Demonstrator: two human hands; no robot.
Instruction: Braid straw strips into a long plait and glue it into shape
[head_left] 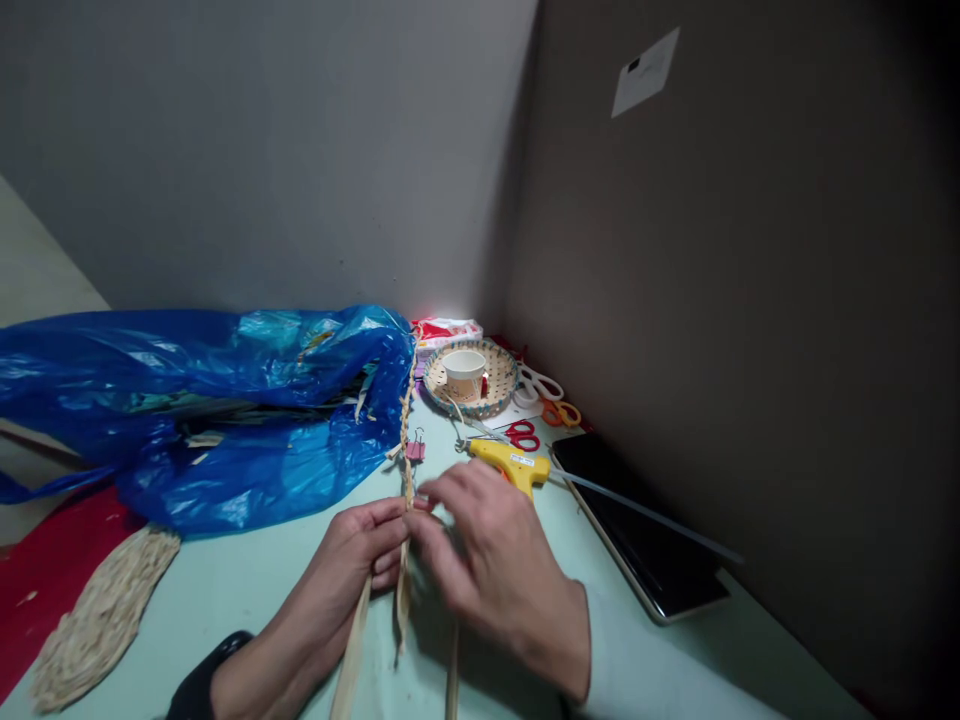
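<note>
A narrow braid of pale dried plant fibre (406, 420) runs toward me from the blue bag's right edge. My left hand (349, 560) pinches it between thumb and fingers. My right hand (487, 570) is closed on the braid from the other side, its thumb and curled forefinger at the same spot. Loose flat strands hang below: one strand (351, 650) under my left hand, a short end (403, 605) in the middle, and a thin strand (452, 675) under my right hand. A pink binder clip (415, 447) lies beside the braid.
Left is a blue plastic bag (247, 480) holding fibre strips; nearer lies a woven oval mat (105, 620). Ahead are a yellow glue gun (506, 460), red-handled scissors (523, 434), and a woven tray (491, 405) with a paper cup (463, 372). A dark flat device (645, 540) lies right.
</note>
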